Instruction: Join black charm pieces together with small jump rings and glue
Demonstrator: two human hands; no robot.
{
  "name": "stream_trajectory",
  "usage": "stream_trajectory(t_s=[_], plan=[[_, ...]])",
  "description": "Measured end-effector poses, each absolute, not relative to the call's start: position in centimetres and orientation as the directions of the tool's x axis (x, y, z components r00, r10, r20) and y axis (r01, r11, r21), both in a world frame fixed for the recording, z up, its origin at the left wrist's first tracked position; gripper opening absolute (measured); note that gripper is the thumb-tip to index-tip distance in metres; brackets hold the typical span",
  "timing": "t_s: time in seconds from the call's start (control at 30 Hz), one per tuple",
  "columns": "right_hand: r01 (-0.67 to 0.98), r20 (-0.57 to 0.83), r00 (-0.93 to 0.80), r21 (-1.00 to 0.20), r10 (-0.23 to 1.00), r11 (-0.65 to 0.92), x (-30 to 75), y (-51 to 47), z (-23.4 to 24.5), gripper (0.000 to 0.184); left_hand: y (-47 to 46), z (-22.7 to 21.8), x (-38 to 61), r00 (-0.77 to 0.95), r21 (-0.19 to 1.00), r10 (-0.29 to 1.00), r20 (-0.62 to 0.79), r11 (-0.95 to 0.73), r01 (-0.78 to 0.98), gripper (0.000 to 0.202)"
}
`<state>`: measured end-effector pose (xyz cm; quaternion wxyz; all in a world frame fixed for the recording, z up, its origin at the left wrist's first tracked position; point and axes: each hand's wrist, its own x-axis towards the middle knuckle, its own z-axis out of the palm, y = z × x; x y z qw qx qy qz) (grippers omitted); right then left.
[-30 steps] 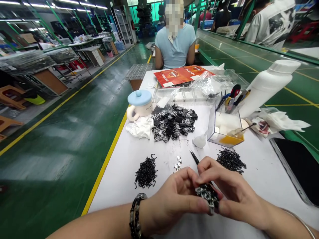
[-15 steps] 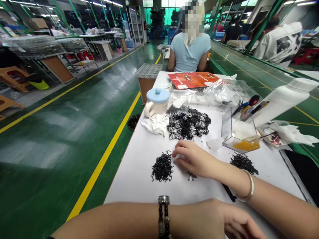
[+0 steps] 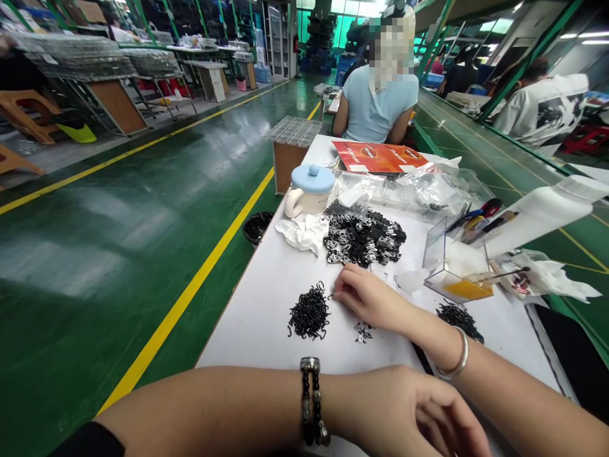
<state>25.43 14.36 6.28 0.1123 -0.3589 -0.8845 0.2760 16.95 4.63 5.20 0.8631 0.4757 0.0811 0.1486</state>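
Since loose parts lie in several piles, I'd judge from the head view that plenty of the work is left. The right hand [image 3: 364, 293] is stretched over the white surface [image 3: 257, 304], its fingers bent and drawn close together beside a heap of black hooks [image 3: 309, 312]; a dark bit shows at their tips, but I can't tell whether they have hold of it. Nearer the wearer, the left hand [image 3: 404, 403] hangs with its fingers loosely curled, the palm turned from me, so whether anything sits inside it I can't say. Just under the right hand lie a few silver pieces [image 3: 363, 331], and a second heap of hooks [image 3: 459, 319] waits beyond the right forearm. Farther back spreads a big mound of black-and-silver parts [image 3: 366, 238]; whether those are finished or waiting, I can't make out. As for room, a bare strip runs between the first heap and the surface's left edge, with the green floor [image 3: 143, 254] past it and a bin [image 3: 258, 226] beside that edge. Across the back things crowd in: a lidded cup [image 3: 311, 200] near the left edge, crumpled tissue [image 3: 304, 233] before it. Over on the right, a clear box [image 3: 459, 273], a white bottle [image 3: 547, 212] and a phone [image 3: 571, 349] hem in that side.
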Motion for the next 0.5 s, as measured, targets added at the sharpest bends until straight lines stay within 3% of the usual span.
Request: stream_trajectory(t_s=[0.33, 0.5], plan=[[0.508, 0.016, -0.763, -0.605, 0.647, 0.614, 24.2, 15.0, 5.8, 0.007, 4.7, 5.1, 17.1, 0.907, 0.836, 0.404, -0.117, 0.533, -0.129, 0.069], [0.462, 0.026, -0.714, -0.733, 0.700, 0.498, 25.7, 13.9, 7.0, 0.006, 5.0, 5.5, 16.9, 0.891, 0.823, 0.433, -0.137, 0.551, -0.142, 0.072]])
